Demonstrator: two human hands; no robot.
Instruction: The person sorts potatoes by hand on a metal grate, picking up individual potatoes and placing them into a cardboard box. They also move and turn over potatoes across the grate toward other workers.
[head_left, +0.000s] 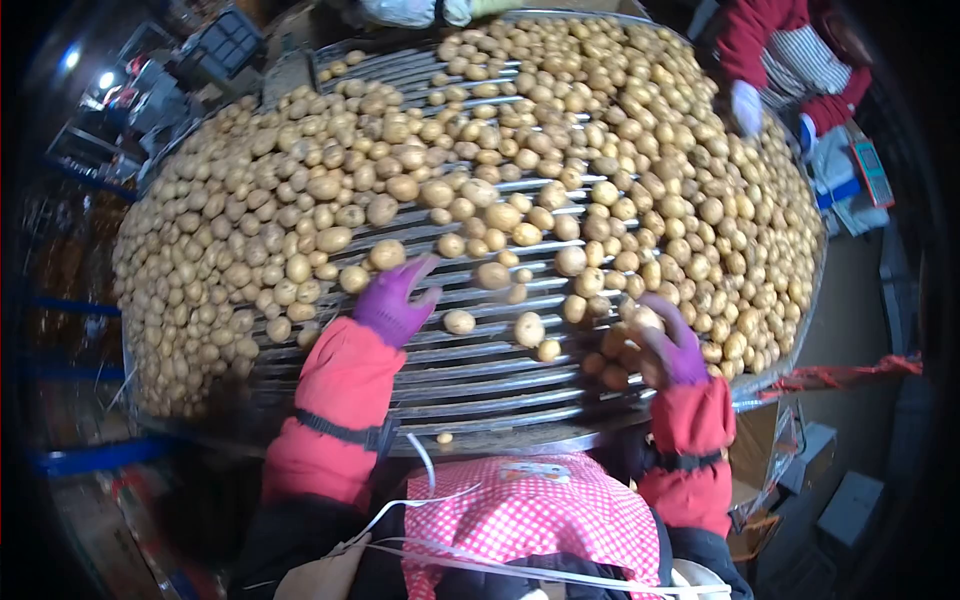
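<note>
A slatted metal sorting table [470, 395] carries a great many small, round, yellow-brown potatoes [310, 185]. My left hand [398, 300], in a purple glove and red sleeve, reaches over the slats. Its thumb and fingers are apart with nothing between them, just beside a larger potato [387, 254] at the edge of the left heap. At the near edge of the right heap, my right hand [676, 345], also purple-gloved, has its fingers closed around a potato [643, 320]. Below its fingers lie several shaded potatoes [613, 376]. Loose potatoes [529, 329] lie on the slats between my hands.
Another person in a dark red sleeve [745, 45] has a white-gloved hand [746, 107] at the heap's far right. White-gloved hands [400, 10] also show at the far edge. Cardboard boxes [757, 450] stand below right. A red strap [845, 372] stretches off the right side.
</note>
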